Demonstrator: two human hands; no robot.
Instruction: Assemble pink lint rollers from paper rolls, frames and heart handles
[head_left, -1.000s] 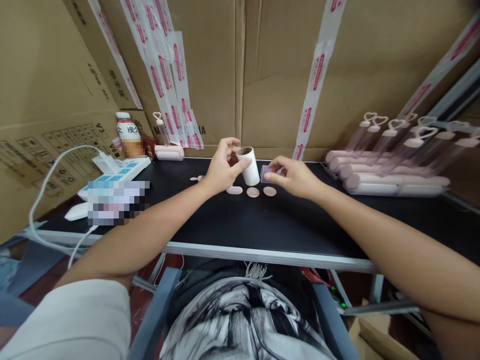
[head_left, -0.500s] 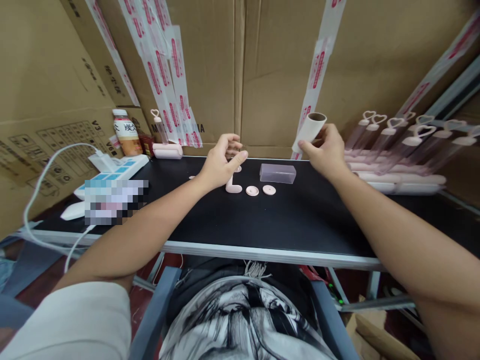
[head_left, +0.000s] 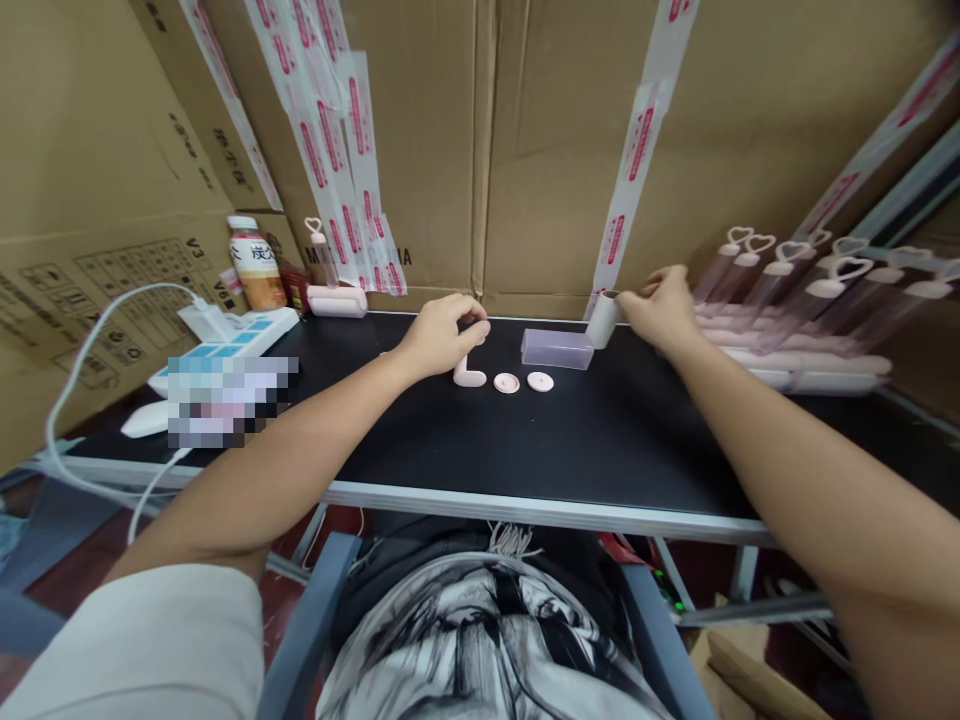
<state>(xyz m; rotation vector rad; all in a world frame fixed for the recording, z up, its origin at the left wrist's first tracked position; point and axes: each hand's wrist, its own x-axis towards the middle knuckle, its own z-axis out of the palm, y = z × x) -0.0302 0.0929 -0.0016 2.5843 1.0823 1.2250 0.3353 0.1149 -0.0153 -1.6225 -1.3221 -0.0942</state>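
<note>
My left hand point(head_left: 448, 335) hovers over a pink L-shaped piece point(head_left: 470, 378), fingers curled loosely and a small gap left at the thumb. Its palm side is hidden. Two pale pink round discs, the nearer disc point(head_left: 506, 383) and a second disc point(head_left: 540, 381), lie to its right. Behind them rests a clear purplish box point(head_left: 556, 349). A short white tube point(head_left: 602, 320) stands about upright by the box's right end. My right hand point(head_left: 661, 308) has its thumb and fingertips at the tube's upper rim, seemingly pinching it.
Several clear tubes with heart-shaped tops point(head_left: 787, 285) stand among pink cylinders point(head_left: 810, 370) at right. At left are a bottle point(head_left: 256, 262), a power strip point(head_left: 247, 340), a white cable point(head_left: 71, 360) and a pink cylinder point(head_left: 337, 301). Cardboard point(head_left: 555, 150) walls the back.
The white tube has come down and left, to beside the clear box, with my right hand at its rim. My left hand has lowered and its fingers have curled in.
</note>
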